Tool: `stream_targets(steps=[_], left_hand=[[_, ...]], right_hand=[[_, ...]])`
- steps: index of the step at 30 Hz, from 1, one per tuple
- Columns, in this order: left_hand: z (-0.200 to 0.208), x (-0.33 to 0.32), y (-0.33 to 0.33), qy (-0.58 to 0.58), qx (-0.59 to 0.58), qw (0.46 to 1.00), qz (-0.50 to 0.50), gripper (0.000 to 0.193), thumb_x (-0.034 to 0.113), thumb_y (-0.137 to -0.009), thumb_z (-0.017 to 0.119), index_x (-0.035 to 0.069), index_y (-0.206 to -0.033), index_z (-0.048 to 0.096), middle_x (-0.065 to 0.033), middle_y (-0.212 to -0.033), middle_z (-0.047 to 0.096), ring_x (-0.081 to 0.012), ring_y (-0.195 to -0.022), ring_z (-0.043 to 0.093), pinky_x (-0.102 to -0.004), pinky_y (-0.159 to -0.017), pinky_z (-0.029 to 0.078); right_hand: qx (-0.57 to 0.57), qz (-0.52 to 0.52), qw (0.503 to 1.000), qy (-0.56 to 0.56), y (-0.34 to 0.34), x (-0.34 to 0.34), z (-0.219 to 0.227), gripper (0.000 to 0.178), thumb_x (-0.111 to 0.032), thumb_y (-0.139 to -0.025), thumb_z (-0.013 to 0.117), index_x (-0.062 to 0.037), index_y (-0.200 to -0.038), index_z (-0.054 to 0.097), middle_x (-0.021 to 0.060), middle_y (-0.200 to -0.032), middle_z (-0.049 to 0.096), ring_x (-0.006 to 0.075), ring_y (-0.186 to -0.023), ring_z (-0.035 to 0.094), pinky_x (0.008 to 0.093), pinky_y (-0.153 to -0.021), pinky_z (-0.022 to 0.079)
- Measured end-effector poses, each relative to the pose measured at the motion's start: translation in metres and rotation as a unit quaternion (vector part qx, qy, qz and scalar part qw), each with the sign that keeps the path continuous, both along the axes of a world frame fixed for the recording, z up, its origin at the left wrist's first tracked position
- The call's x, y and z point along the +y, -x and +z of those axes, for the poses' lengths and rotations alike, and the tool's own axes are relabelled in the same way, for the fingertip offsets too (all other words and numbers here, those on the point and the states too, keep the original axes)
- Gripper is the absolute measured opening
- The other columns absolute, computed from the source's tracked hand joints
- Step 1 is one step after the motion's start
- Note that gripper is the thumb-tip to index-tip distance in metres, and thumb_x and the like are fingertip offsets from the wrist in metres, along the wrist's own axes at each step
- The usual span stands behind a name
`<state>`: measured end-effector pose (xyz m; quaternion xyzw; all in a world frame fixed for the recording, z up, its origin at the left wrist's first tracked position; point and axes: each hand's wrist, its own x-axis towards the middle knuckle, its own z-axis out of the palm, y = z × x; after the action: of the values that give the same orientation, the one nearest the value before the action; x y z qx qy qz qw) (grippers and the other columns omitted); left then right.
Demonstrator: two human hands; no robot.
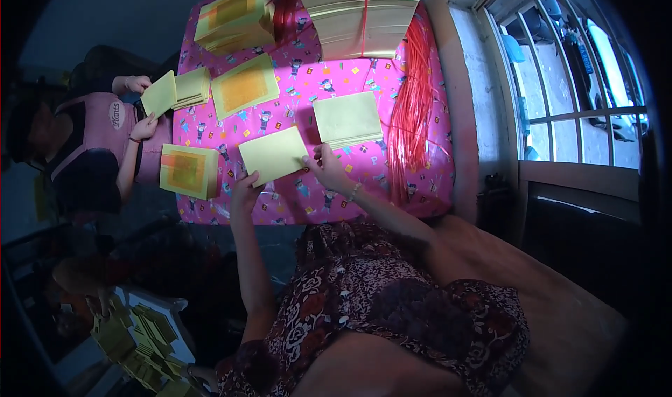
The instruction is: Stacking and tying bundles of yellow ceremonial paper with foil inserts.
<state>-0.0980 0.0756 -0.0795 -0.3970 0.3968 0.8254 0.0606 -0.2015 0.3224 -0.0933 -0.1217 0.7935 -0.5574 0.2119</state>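
Observation:
My left hand [244, 189] grips the near-left corner of a yellow paper sheet [274, 155], its thumb lying on top. The sheet is held tilted over the pink patterned tablecloth; whether it is one sheet or a thin wad I cannot tell. At the sheet's right edge, my right hand [329, 169] is closed, thumb on the paper and fingers curled. Just beyond that hand lies a neat stack of plain yellow paper [347, 118]. To the left of my left hand sits a yellow paper stack with an orange square [187, 171].
Another orange-marked stack [246, 86] lies farther back, near a tall paper block [234, 19]. Red plastic strands [413, 96] run down the table's right side beside a large tied bundle [357, 15]. At left, a co-worker's hands [145, 127] hold yellow paper. More paper [143, 334] lies lower left.

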Motion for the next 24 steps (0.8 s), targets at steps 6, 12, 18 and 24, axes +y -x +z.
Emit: stream_targets(steps=[6,12,18,24], left_hand=[[0.05,0.056,0.044,0.016,0.046,0.997,-0.067,0.037,0.009,-0.089,0.061,0.004,-0.124,0.053,-0.0067,-0.111,0.062,-0.0171,-0.097,0.059,-0.0318,-0.079,0.047],[0.006,0.113,0.121,0.229,0.071,0.957,-0.163,0.041,0.016,-0.085,0.07,0.003,-0.12,0.054,-0.0068,-0.101,0.065,-0.0138,-0.082,0.062,-0.0281,-0.066,0.049],[-0.033,0.145,0.159,0.426,-0.031,0.887,-0.174,0.047,0.02,-0.078,0.076,-0.001,-0.114,0.055,-0.0136,-0.096,0.066,-0.0212,-0.084,0.064,-0.033,-0.074,0.052],[-0.05,0.18,0.159,0.517,-0.07,0.83,-0.199,0.049,0.027,-0.081,0.066,-0.001,-0.117,0.049,-0.0245,-0.114,0.057,-0.0387,-0.104,0.058,-0.0482,-0.086,0.047]], right_hand=[[-0.175,-0.058,0.962,0.201,0.038,0.05,0.037,0.036,-0.029,-0.094,0.061,-0.0009,-0.113,0.049,0.01,-0.092,0.062,0.0149,-0.078,0.061,0.0276,-0.066,0.052],[0.041,-0.088,0.994,-0.052,0.1,0.094,0.044,0.028,-0.024,-0.09,0.06,-0.0001,-0.105,0.054,0.0158,-0.083,0.067,0.0265,-0.076,0.066,0.0402,-0.07,0.052],[0.055,-0.076,0.965,-0.244,0.126,0.111,0.02,0.033,-0.026,-0.086,0.061,0.0001,-0.105,0.055,0.0231,-0.09,0.066,0.0404,-0.084,0.063,0.0483,-0.073,0.049],[0.171,-0.116,0.947,-0.244,0.114,0.135,-0.027,0.039,-0.028,-0.087,0.06,0.0029,-0.11,0.054,0.0268,-0.097,0.058,0.0417,-0.091,0.058,0.048,-0.079,0.048]])
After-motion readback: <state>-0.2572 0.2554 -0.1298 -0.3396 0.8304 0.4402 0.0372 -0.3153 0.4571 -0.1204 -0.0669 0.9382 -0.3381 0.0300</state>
